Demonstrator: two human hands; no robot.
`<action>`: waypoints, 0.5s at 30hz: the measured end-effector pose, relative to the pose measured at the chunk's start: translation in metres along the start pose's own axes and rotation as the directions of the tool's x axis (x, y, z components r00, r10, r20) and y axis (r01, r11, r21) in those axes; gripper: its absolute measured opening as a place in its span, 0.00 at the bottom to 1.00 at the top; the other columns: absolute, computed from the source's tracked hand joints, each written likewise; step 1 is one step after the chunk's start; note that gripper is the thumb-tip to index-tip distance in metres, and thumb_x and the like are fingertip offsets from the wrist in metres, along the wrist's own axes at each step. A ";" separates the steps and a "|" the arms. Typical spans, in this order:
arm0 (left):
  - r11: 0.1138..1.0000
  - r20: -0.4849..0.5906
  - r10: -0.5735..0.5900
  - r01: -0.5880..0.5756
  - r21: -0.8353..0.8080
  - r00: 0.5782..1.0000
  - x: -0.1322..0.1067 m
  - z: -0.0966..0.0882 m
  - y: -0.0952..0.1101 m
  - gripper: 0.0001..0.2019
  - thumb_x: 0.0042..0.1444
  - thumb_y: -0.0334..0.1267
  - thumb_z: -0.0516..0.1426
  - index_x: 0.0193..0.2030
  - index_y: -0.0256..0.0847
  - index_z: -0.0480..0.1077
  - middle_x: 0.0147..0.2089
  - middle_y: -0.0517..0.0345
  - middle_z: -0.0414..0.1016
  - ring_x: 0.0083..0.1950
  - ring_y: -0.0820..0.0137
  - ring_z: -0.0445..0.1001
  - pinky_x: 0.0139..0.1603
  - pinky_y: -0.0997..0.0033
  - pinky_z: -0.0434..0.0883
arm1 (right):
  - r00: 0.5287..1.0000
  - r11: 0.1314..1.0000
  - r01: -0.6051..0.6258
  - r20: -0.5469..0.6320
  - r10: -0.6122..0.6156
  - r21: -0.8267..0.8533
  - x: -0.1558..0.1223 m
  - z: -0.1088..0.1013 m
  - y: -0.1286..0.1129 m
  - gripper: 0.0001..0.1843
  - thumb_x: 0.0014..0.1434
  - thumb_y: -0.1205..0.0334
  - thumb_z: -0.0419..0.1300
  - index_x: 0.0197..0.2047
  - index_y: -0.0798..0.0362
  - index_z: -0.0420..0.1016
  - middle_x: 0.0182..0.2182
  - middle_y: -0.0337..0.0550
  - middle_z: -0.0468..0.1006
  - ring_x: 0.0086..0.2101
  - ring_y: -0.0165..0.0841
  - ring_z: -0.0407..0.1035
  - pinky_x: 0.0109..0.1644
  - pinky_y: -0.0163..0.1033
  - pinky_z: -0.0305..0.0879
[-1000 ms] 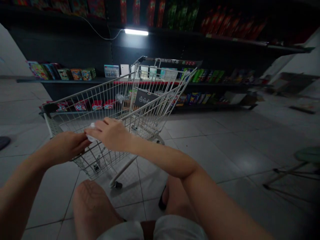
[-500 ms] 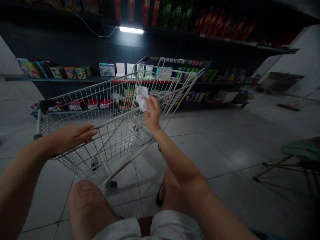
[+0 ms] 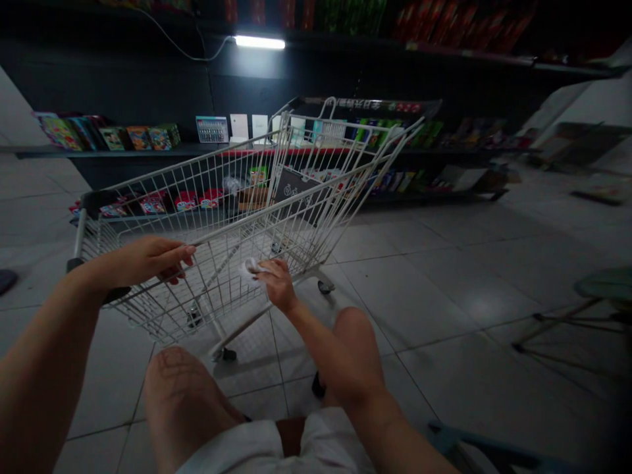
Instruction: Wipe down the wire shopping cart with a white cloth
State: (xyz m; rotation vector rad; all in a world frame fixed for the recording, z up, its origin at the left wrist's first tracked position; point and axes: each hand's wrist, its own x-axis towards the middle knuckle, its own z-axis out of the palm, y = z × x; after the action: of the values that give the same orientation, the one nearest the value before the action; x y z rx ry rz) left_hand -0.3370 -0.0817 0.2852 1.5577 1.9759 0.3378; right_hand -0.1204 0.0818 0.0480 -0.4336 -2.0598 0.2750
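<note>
A wire shopping cart stands sideways in front of my knees. My left hand lies over its near top rail toward the left end, fingers curled round the rail. A crumpled white cloth is pinched in my right hand, held against the wire mesh of the cart's near side, below the top rail. Part of the cloth is hidden by my fingers. Inside the cart's right end, a dark panel with white symbols shows through the wires.
Behind the cart runs a dark store shelf with boxes, packets and bottles, lit by a tube lamp. A folding stool stands on the tiled floor at right. A caster is near my knee.
My right hand has moved down and left with the cloth, from the upper rail to the side mesh. The fingers of my left hand have curled over the rail.
</note>
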 end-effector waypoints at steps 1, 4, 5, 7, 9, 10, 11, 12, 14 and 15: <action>1.000 -0.001 0.010 -0.010 0.005 1.000 0.001 0.000 0.000 0.21 0.65 0.52 0.46 0.43 0.35 0.69 0.35 0.53 0.79 0.36 0.67 0.78 0.41 0.67 0.74 | 0.999 1.000 -0.006 -0.037 0.006 -0.006 0.013 -0.012 -0.001 0.20 0.63 0.69 0.51 0.43 0.45 0.83 0.48 0.46 0.76 0.50 0.37 0.68 0.61 0.50 0.63; 1.000 0.012 0.004 -0.004 0.019 1.000 0.002 0.000 0.002 0.21 0.65 0.51 0.46 0.42 0.34 0.69 0.35 0.52 0.79 0.36 0.66 0.78 0.41 0.66 0.74 | 0.960 0.985 -0.143 -0.255 0.115 -0.095 0.048 -0.036 0.001 0.24 0.60 0.71 0.48 0.49 0.47 0.81 0.52 0.49 0.71 0.55 0.41 0.63 0.62 0.51 0.61; 1.000 0.013 0.001 -0.002 0.019 1.000 0.002 0.000 0.003 0.21 0.65 0.51 0.46 0.43 0.34 0.69 0.35 0.51 0.79 0.36 0.66 0.79 0.42 0.66 0.74 | 0.947 0.977 -0.175 -0.293 0.134 -0.121 0.052 -0.036 0.005 0.24 0.59 0.71 0.48 0.50 0.48 0.80 0.53 0.50 0.69 0.56 0.42 0.62 0.63 0.52 0.60; 1.000 0.010 -0.011 0.011 0.016 1.000 0.003 0.001 0.003 0.21 0.65 0.50 0.45 0.43 0.34 0.69 0.35 0.50 0.79 0.36 0.66 0.79 0.41 0.66 0.74 | 0.954 0.970 -0.201 -0.251 0.162 -0.138 0.046 -0.024 0.016 0.22 0.57 0.70 0.49 0.48 0.51 0.80 0.53 0.52 0.68 0.55 0.44 0.61 0.63 0.53 0.59; 1.000 0.010 -0.018 0.018 0.011 1.000 0.004 0.001 0.001 0.21 0.65 0.51 0.45 0.43 0.34 0.69 0.36 0.50 0.80 0.36 0.66 0.79 0.41 0.66 0.75 | 0.955 0.958 -0.274 -0.136 0.262 -0.078 0.018 -0.001 0.024 0.18 0.55 0.69 0.52 0.43 0.52 0.80 0.50 0.52 0.70 0.53 0.44 0.62 0.63 0.53 0.59; 1.000 0.012 -0.019 0.019 0.010 1.000 0.005 0.001 0.001 0.21 0.65 0.51 0.46 0.43 0.34 0.69 0.36 0.50 0.80 0.36 0.66 0.79 0.41 0.66 0.75 | 0.939 0.940 -0.338 -0.085 0.334 -0.039 -0.001 0.012 0.027 0.16 0.54 0.69 0.53 0.41 0.52 0.80 0.49 0.52 0.71 0.52 0.43 0.63 0.63 0.53 0.60; 1.000 0.009 -0.022 0.022 0.009 1.000 0.006 0.001 0.000 0.21 0.65 0.51 0.46 0.43 0.34 0.69 0.36 0.51 0.80 0.37 0.66 0.79 0.41 0.67 0.75 | 0.913 0.914 -0.405 -0.050 0.404 -0.005 -0.020 0.025 0.027 0.16 0.53 0.69 0.53 0.41 0.52 0.79 0.48 0.52 0.71 0.51 0.43 0.63 0.63 0.52 0.60; 1.000 0.006 -0.022 0.022 0.011 1.000 0.006 0.001 0.000 0.21 0.66 0.52 0.46 0.43 0.35 0.69 0.35 0.52 0.80 0.36 0.66 0.79 0.40 0.67 0.75 | 0.886 0.886 -0.462 -0.036 0.463 0.024 -0.039 0.037 0.027 0.16 0.52 0.69 0.54 0.42 0.53 0.78 0.47 0.52 0.71 0.50 0.42 0.63 0.62 0.52 0.61; 1.000 0.001 -0.016 0.016 0.021 1.000 0.007 0.000 0.000 0.22 0.66 0.53 0.46 0.43 0.35 0.69 0.33 0.53 0.79 0.35 0.67 0.79 0.39 0.68 0.75 | 0.837 0.838 -0.542 -0.053 0.545 0.056 -0.067 0.057 0.021 0.20 0.51 0.71 0.52 0.46 0.55 0.76 0.46 0.53 0.71 0.49 0.41 0.64 0.58 0.49 0.66; 1.000 -0.001 -0.015 0.015 0.027 1.000 0.007 0.000 0.001 0.22 0.66 0.53 0.45 0.42 0.35 0.69 0.32 0.54 0.79 0.35 0.67 0.79 0.39 0.68 0.75 | 0.815 0.818 -0.572 -0.068 0.575 0.065 -0.075 0.066 0.016 0.23 0.50 0.72 0.51 0.49 0.57 0.74 0.45 0.53 0.70 0.48 0.41 0.65 0.55 0.47 0.68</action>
State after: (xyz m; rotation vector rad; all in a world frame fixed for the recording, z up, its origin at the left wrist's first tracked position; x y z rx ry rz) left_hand -0.3374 -0.0752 0.2837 1.5586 2.0002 0.3065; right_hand -0.1401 0.0645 -0.0496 -1.0282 -1.7892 0.6485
